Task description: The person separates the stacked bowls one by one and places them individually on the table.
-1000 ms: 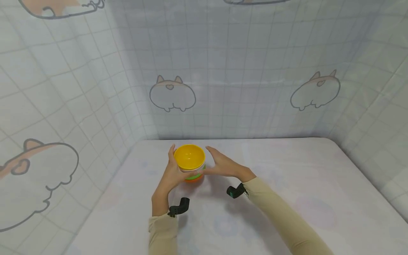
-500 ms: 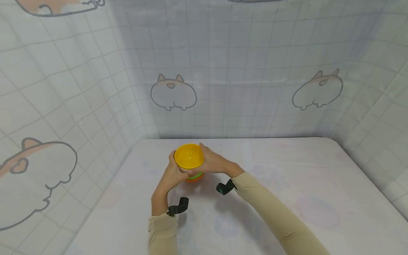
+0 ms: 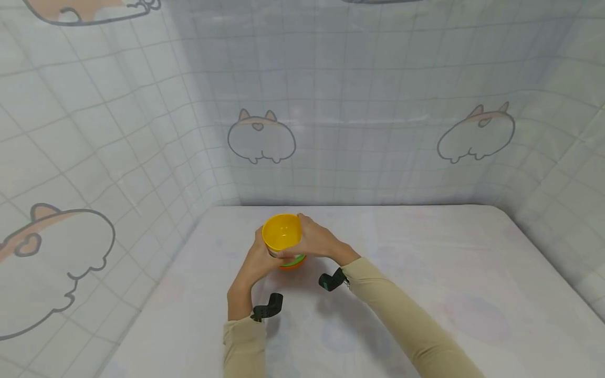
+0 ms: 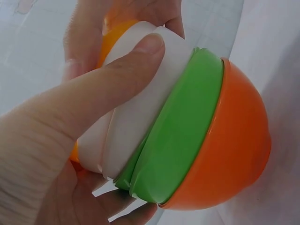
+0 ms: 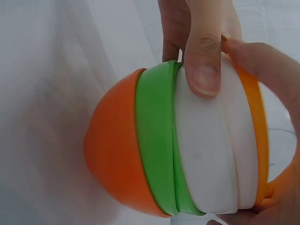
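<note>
A stack of nested bowls stands upright over the cloth. In the left wrist view, the orange bowl (image 4: 243, 140) is lowest, then green bowls (image 4: 180, 129) and white bowls (image 4: 133, 133). The yellow bowl (image 3: 282, 228) tops the stack and faces up in the head view. My left hand (image 3: 257, 262) grips the stack from the left, thumb across a white bowl and fingers around the far side. From the right, my right hand (image 3: 321, 241) holds the yellow bowl near its rim; in the right wrist view its thumb and fingers span that bowl (image 5: 253, 98). Some right fingers are hidden.
A pale patterned cloth (image 3: 402, 294) covers the table, whose far edge meets a grid-patterned curtain (image 3: 368, 152) with dog drawings. More curtain (image 3: 85, 157) hangs along the left side. Black wrist cameras (image 3: 268, 307) sit at both cuffs.
My right hand has moved left and closed from a wide spread onto the yellow bowl. The left hand has stayed around the stack. The head view has shifted slightly.
</note>
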`<state>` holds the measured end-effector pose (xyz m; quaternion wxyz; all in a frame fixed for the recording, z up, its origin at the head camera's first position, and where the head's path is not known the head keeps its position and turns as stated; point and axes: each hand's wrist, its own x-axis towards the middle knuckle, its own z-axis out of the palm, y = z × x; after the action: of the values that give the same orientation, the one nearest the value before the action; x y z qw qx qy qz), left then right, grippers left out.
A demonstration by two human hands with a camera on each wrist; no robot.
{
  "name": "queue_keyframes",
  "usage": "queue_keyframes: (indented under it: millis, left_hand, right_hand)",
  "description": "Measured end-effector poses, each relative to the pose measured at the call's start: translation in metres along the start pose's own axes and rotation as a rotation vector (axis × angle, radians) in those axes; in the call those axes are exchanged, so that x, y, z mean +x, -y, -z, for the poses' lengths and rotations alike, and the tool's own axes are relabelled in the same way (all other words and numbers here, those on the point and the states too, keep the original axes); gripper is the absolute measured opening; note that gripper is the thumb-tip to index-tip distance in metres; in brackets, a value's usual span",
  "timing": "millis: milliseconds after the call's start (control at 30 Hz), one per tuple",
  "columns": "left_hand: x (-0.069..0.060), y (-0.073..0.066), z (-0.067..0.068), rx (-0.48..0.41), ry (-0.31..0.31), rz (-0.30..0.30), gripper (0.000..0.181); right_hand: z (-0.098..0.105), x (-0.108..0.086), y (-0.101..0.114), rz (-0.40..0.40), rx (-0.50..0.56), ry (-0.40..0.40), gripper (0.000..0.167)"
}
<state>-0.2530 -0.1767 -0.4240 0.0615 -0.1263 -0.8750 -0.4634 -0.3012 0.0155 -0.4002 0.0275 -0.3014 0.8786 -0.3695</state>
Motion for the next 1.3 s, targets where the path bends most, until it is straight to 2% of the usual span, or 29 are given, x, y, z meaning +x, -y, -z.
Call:
queue_keyframes:
  millis: [367, 533, 633, 733, 900, 1033, 1300]
  left_hand:
    - [-0.006, -0.006, 0.006, -0.012, 0.012, 0.038, 0.108]
    - [-0.009, -0.012, 0.01, -0.028, 0.031, 0.045, 0.109]
    - [-0.01, -0.014, 0.011, -0.029, 0.039, 0.05, 0.111]
    - [-0.012, -0.016, 0.013, -0.024, 0.048, 0.064, 0.112]
    - [-0.013, -0.015, 0.015, -0.01, 0.056, 0.095, 0.112]
    - [-0.013, -0.012, 0.015, -0.005, 0.064, 0.102, 0.111]
    - [-0.012, -0.01, 0.016, -0.03, 0.07, 0.026, 0.108]
  right_hand:
    - [-0.001, -0.005, 0.013, -0.059, 0.004, -0.036, 0.097]
    - [0.004, -0.007, 0.02, -0.043, -0.013, -0.052, 0.096]
    - [0.009, -0.009, 0.026, -0.005, 0.006, -0.065, 0.093]
    - [0.013, -0.01, 0.031, 0.055, 0.067, -0.077, 0.088]
    - [0.019, -0.01, 0.037, 0.223, 0.207, -0.114, 0.08]
    - [0.028, -0.014, 0.042, 0.296, 0.235, -0.16, 0.079]
    - [0.048, -0.04, 0.044, 0.197, 0.19, -0.209, 0.081]
